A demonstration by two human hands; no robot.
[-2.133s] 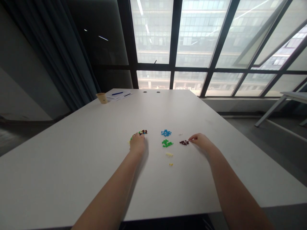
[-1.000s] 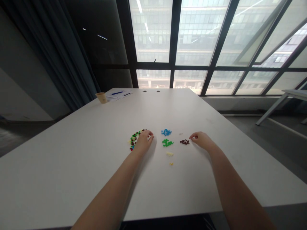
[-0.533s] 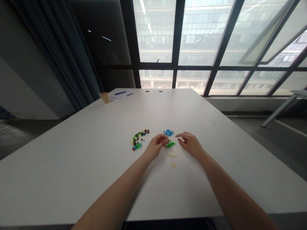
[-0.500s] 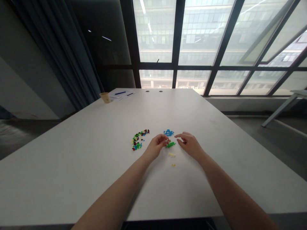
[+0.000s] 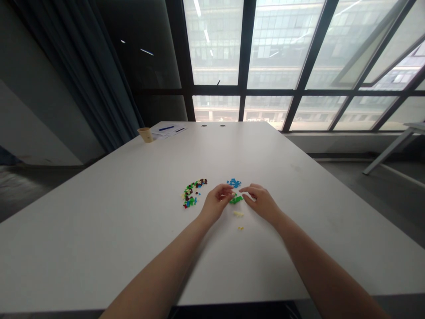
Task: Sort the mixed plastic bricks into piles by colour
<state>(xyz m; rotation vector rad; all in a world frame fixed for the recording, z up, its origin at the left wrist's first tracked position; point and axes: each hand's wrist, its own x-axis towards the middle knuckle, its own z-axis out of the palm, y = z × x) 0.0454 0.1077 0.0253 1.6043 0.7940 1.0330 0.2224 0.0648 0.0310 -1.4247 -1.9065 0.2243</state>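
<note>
My left hand (image 5: 217, 201) is curled at the left edge of a small heap of green toy bricks (image 5: 237, 200). Its thumb and fingers close around something small and pale that I cannot make out. From the right, my right hand (image 5: 262, 201) reaches to the same heap, thumb and index finger apart with nothing visible between them. Just beyond the fingertips lies a pile of blue bricks (image 5: 234, 182). Nearer to me are a few pale yellow bricks (image 5: 238, 214) and some tiny yellow pieces (image 5: 241, 228).
A curved band of mixed bricks (image 5: 190, 192) in green, dark red, blue and cream lies left of my left hand. Farther off on the white table (image 5: 149, 221) stand a paper cup (image 5: 146, 135) and papers (image 5: 166, 131) with a blue pen (image 5: 166, 128).
My right hand has shifted slightly left, toward the green bricks and my left hand. The left hand's fingers have moved a little, and the piles look the same.
</note>
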